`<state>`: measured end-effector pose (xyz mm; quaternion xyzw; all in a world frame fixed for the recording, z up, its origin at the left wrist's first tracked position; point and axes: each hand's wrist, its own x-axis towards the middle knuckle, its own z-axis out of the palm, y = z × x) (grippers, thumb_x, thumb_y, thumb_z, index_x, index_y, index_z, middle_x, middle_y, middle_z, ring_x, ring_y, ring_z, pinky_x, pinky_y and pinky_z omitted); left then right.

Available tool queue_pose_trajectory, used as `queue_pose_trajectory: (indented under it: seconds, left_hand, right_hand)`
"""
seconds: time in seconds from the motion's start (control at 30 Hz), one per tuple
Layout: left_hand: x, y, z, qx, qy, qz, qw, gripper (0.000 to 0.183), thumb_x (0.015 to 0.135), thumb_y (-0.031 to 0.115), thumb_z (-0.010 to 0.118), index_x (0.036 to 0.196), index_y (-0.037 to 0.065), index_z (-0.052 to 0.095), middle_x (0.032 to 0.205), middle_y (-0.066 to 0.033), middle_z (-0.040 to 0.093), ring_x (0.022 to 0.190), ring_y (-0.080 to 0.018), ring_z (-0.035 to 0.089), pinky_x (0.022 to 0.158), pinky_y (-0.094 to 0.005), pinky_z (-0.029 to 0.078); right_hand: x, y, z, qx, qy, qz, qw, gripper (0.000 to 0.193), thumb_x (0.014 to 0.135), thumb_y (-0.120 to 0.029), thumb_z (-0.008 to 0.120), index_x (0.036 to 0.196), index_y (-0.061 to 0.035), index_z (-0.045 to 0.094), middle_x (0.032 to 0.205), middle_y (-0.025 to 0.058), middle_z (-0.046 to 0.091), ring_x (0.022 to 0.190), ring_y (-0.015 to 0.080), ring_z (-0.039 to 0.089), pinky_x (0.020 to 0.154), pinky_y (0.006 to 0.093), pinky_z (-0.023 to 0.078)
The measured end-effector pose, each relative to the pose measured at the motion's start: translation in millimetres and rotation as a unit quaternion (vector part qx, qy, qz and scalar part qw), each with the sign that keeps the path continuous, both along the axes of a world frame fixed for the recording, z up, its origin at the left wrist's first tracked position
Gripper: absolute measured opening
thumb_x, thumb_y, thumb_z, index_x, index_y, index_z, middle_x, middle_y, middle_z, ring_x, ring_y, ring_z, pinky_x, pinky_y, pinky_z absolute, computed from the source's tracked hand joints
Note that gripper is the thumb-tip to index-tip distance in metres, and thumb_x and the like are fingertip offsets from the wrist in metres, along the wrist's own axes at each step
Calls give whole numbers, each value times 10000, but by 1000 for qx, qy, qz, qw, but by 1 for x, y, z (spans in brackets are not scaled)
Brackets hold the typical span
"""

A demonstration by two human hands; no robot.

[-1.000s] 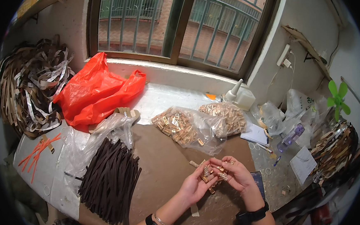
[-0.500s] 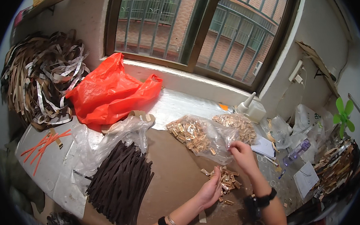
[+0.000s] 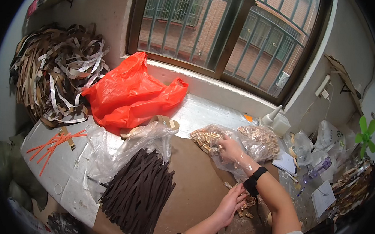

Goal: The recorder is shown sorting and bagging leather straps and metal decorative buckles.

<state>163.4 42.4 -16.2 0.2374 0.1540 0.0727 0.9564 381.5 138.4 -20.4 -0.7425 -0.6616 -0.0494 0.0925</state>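
My right hand [image 3: 232, 152] reaches into a clear plastic bag [image 3: 235, 170] holding many small gold-coloured metal pieces [image 3: 204, 141]. The bag's film covers part of that hand and its wrist, and its fingertips are lost among the pieces. Beside a loose heap of the same gold pieces [image 3: 248, 215], my left hand [image 3: 230, 205] rests on the brown sheet [image 3: 192, 198]. Its fingers are stretched out at the heap's edge, and I see nothing held in it. My right forearm partly covers the heap.
Left of the hands lies a bundle of dark brown strips [image 3: 136, 197], with crumpled clear plastic [image 3: 121, 151] behind it. A red plastic bag [image 3: 130, 99] stands near the window. A second bag of gold pieces [image 3: 260, 140], a white squeeze bottle [image 3: 278, 122] and a purple bottle [image 3: 317, 170] are on the right.
My right hand has moved from the bag's near right edge, up and left, into its opening. My left hand stays beside the heap. The whole view has shifted slightly.
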Motion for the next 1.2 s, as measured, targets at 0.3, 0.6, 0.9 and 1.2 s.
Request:
queue_pose_trajectory:
  seconds: [0.3, 0.6, 0.9, 1.2]
  left_hand:
    - [6, 20, -1, -58, -12, 66, 996, 575, 1006, 352, 376, 1464, 69, 174, 1472, -146, 303, 1318, -263, 364, 1082, -381, 317]
    - [-2, 10, -7, -153, -55, 1, 987, 560, 1014, 377, 309, 1437, 24, 208, 1454, -188, 311, 1336, -311, 341, 1114, -419, 308]
    - [7, -23, -13, -177, -82, -61, 979, 552, 1012, 439, 217, 1319, 9, 376, 1298, -155, 456, 1255, -317, 433, 1090, -449, 342]
    - [9, -28, -19, -188, -49, -56, 979, 471, 1028, 359, 252, 1275, -3, 424, 1202, -153, 517, 1171, -314, 512, 1061, -426, 382]
  right_hand:
    - [4, -43, 58, 63, 586, -221, 777, 279, 773, -133, 728, 1002, -21, 615, 780, 54, 625, 569, 132, 576, 472, 248, 451]
    - [-25, -160, 84, 56, 770, -237, 589, 179, 872, -72, 629, 1028, -10, 569, 820, 87, 589, 653, 133, 592, 373, 152, 364]
    - [-103, -210, 77, 65, 799, -242, 547, 231, 893, -82, 601, 1093, 25, 559, 1035, 164, 655, 808, 180, 664, 513, 204, 485]
    - [-91, -223, 59, 148, 784, -256, 546, 214, 890, -79, 595, 1069, 36, 573, 1054, 194, 650, 718, 167, 666, 406, 155, 440]
